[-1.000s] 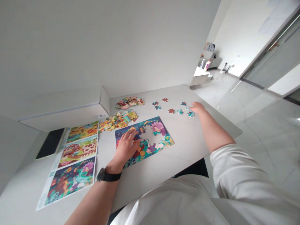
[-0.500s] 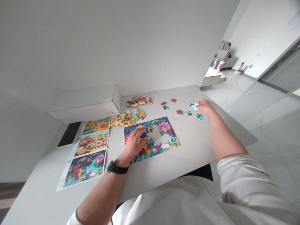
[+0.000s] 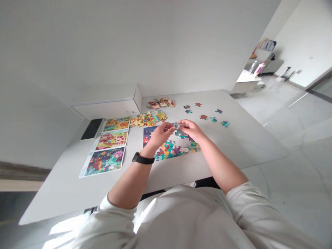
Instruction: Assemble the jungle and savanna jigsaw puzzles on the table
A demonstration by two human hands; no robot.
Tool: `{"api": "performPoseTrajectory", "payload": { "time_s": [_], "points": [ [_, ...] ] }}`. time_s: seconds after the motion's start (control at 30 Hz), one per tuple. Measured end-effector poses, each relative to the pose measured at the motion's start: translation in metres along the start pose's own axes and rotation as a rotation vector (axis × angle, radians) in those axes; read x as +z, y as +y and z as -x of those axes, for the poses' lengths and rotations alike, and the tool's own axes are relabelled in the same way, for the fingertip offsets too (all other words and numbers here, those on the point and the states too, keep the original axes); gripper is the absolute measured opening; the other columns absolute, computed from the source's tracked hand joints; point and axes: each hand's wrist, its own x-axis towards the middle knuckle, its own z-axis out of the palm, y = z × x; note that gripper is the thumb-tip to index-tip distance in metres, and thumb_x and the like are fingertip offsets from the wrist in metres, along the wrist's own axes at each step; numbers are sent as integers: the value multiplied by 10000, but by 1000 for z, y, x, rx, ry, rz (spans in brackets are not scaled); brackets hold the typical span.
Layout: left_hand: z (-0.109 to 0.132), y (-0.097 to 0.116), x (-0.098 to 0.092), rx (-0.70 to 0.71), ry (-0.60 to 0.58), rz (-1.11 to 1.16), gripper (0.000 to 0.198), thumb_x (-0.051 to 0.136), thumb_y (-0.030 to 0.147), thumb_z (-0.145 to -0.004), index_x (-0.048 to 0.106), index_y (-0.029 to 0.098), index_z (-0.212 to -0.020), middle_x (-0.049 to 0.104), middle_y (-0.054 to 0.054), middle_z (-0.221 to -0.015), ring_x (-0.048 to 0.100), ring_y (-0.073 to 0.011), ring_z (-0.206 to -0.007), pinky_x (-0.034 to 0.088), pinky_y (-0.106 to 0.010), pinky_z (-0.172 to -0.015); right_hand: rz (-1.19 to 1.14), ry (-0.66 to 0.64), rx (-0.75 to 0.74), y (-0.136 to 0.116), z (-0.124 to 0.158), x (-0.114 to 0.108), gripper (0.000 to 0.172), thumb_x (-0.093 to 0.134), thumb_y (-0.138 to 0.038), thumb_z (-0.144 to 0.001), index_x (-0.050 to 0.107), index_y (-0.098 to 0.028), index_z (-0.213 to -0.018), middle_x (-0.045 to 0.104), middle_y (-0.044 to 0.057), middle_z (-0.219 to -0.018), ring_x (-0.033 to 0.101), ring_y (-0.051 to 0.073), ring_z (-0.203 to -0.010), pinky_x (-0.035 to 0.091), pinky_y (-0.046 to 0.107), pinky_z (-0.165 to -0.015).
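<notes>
Both hands meet above a partly built, colourful jigsaw puzzle (image 3: 176,150) on the white table (image 3: 233,138). My left hand (image 3: 161,134), with a black watch on its wrist, and my right hand (image 3: 191,130) pinch a small teal puzzle piece (image 3: 177,126) between their fingertips. The piece is raised just over the puzzle's open gap. Several loose pieces (image 3: 213,119) lie scattered to the right of the puzzle.
Two heaps of pieces (image 3: 148,119) lie behind the puzzle beside a white box (image 3: 109,105). A printed sheet with three pictures (image 3: 109,145) and a black phone (image 3: 91,129) lie at the left. The table's right edge borders a tiled floor.
My right hand has come back from the scattered pieces at the right with one piece. My left hand has lifted off the puzzle and met it. The view has swung left.
</notes>
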Motion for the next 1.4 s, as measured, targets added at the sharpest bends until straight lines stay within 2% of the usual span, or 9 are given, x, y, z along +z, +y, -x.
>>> {"api": "performPoseTrajectory", "payload": {
  "time_s": [0.17, 0.4, 0.53, 0.63, 0.87, 1.07, 1.23, 1.33, 1.4],
  "points": [
    [3, -21, 19, -122, -37, 225, 455, 824, 608, -846, 642, 192, -827, 639, 6, -716, 604, -122, -626, 518, -238, -581, 85, -51, 5, 22, 0, 6, 538, 867, -538, -787, 702, -239, -1202, 709, 0, -869, 594, 165, -741, 483, 284, -656],
    [13, -26, 10, -211, 79, 393, 442, 889, 555, -806, 662, 189, -907, 705, -8, -794, 693, -136, -734, 563, -230, -639, 112, -52, 9, 24, 3, -3, 426, 870, -511, -770, 669, -241, -1030, 702, 17, -896, 636, 190, -789, 530, 304, -672],
    [14, -26, 9, -271, -4, 380, 416, 913, 504, -799, 662, 182, -880, 719, -17, -810, 725, -151, -773, 579, -235, -662, 117, -10, -2, 27, 1, -9, 397, 856, -528, -773, 691, -239, -988, 715, 26, -893, 657, 206, -820, 541, 327, -715],
    [14, -26, 7, -309, -46, 371, 385, 863, 509, -859, 669, 176, -869, 731, -29, -851, 724, -145, -762, 578, -232, -643, 128, 3, 3, 28, 2, -10, 395, 847, -533, -780, 732, -233, -1010, 726, 26, -879, 664, 208, -820, 540, 335, -737],
    [15, -28, 5, -268, -44, 294, 278, 867, 388, -878, 680, 185, -906, 718, -5, -770, 695, -145, -685, 569, -246, -620, 181, -89, 40, 22, 7, -7, 410, 842, -544, -797, 771, -218, -1035, 726, 20, -858, 647, 200, -803, 527, 324, -736],
    [11, -31, 9, -207, -24, 274, 305, 882, 375, -859, 674, 191, -984, 709, 1, -780, 688, -145, -686, 558, -251, -618, 173, -58, 36, 23, 8, -6, 439, 853, -545, -803, 770, -230, -1098, 713, 22, -891, 632, 197, -815, 525, 317, -724],
    [11, -30, 12, -157, -22, 243, 225, 798, 299, -897, 653, 191, -1031, 692, 15, -749, 685, -141, -681, 554, -247, -647, 161, -73, 18, 26, 5, -7, 477, 882, -553, -770, 768, -227, -1100, 665, -7, -795, 612, 184, -760, 518, 316, -713],
    [14, -27, 6, -143, -80, 133, 216, 730, 297, -938, 657, 195, -1114, 715, 12, -747, 674, -148, -667, 518, -247, -641, 169, -81, 21, 25, 5, -11, 457, 892, -536, -750, 769, -223, -1060, 695, 6, -812, 629, 188, -756, 527, 324, -715],
    [17, -24, -1, -106, -20, -28, 189, 686, 329, -978, 668, 205, -1119, 707, 14, -730, 645, -147, -658, 462, -242, -629, 201, -104, 28, 25, 5, -14, 423, 891, -507, -750, 773, -223, -1040, 716, 14, -831, 638, 188, -747, 532, 330, -714]
  ]
}}
